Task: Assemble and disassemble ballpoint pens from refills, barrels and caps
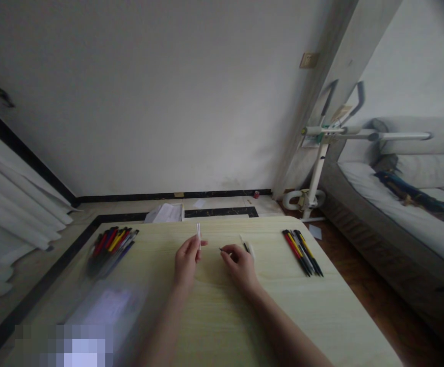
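My left hand (186, 256) is closed around a clear, whitish pen barrel (198, 232), which stands up out of the fingers. To its right, my right hand (240, 262) is pinched shut, with a tiny dark piece (220, 249) at the fingertips; it is too small to name. Just beyond the right hand's knuckles lies a thin refill-like stick (245, 246), pale at one end and black at the other. A small white part (251, 251) is beside it, partly hidden by the hand. The two hands are apart, above the pale wooden table (214, 316).
Several coloured pens (114, 242) lie in a bunch at the table's left. Another row of pens (302, 252) lies at the right. A blurred plastic bag or sheet (107, 306) covers the near left. Beyond stand exercise equipment (317, 173) and a sofa (397, 204).
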Action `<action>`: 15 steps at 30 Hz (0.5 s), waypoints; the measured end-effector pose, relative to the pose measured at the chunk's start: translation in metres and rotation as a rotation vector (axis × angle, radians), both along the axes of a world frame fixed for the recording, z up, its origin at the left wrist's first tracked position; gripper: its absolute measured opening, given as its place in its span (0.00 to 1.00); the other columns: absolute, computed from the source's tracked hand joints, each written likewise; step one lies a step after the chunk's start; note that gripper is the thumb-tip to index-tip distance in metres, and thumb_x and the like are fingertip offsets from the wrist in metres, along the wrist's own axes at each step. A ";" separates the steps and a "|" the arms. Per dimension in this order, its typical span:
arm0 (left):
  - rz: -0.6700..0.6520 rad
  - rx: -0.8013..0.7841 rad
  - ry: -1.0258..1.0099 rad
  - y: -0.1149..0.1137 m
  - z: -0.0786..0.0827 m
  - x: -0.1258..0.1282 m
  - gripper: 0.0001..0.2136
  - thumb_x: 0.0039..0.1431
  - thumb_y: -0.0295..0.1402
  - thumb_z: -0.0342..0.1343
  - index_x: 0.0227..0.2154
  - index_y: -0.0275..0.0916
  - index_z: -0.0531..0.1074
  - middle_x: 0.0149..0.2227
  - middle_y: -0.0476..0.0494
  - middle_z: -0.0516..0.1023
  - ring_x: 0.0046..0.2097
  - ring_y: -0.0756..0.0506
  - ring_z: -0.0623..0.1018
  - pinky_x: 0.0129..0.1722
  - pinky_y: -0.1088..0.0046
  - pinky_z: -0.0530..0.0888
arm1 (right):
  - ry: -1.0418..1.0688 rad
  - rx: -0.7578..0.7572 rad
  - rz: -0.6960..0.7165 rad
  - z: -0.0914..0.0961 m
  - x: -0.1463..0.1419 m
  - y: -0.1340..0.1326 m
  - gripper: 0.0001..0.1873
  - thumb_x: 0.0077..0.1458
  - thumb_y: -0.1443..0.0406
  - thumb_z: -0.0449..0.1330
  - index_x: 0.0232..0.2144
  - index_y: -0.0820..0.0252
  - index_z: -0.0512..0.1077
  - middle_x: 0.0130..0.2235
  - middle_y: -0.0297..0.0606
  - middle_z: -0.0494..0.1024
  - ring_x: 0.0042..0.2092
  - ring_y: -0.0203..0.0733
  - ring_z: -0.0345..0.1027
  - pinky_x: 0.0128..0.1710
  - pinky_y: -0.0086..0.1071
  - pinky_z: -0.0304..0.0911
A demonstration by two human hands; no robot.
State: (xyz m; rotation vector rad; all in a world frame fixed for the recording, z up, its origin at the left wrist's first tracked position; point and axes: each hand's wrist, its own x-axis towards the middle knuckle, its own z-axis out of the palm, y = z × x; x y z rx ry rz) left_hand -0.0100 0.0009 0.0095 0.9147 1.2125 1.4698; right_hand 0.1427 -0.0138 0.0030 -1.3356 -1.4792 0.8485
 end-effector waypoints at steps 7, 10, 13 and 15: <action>0.051 0.013 -0.236 0.005 -0.002 0.001 0.16 0.44 0.40 0.59 0.33 0.32 0.71 0.29 0.41 0.76 0.25 0.55 0.68 0.24 0.79 0.62 | -0.004 0.012 0.006 0.001 0.000 0.000 0.08 0.48 0.63 0.55 0.30 0.59 0.72 0.26 0.34 0.74 0.23 0.33 0.60 0.23 0.27 0.57; 0.035 0.020 -0.265 0.005 -0.004 0.001 0.15 0.44 0.38 0.59 0.33 0.32 0.71 0.31 0.41 0.76 0.27 0.54 0.69 0.26 0.79 0.63 | -0.011 0.010 0.006 -0.001 0.001 0.000 0.08 0.48 0.63 0.55 0.31 0.59 0.72 0.27 0.34 0.74 0.23 0.33 0.60 0.23 0.27 0.57; 0.013 0.028 -0.259 0.003 -0.004 0.002 0.14 0.43 0.37 0.60 0.32 0.31 0.71 0.32 0.41 0.75 0.27 0.55 0.69 0.27 0.79 0.65 | -0.028 0.009 0.010 -0.001 0.001 -0.001 0.08 0.49 0.63 0.55 0.31 0.58 0.72 0.28 0.33 0.74 0.24 0.33 0.60 0.24 0.27 0.57; 0.013 0.018 -0.250 0.002 -0.004 0.003 0.16 0.43 0.36 0.61 0.34 0.31 0.70 0.32 0.41 0.75 0.27 0.55 0.70 0.28 0.78 0.66 | -0.032 0.010 0.014 0.000 0.001 -0.001 0.08 0.48 0.64 0.55 0.32 0.58 0.72 0.28 0.33 0.74 0.24 0.32 0.60 0.24 0.26 0.57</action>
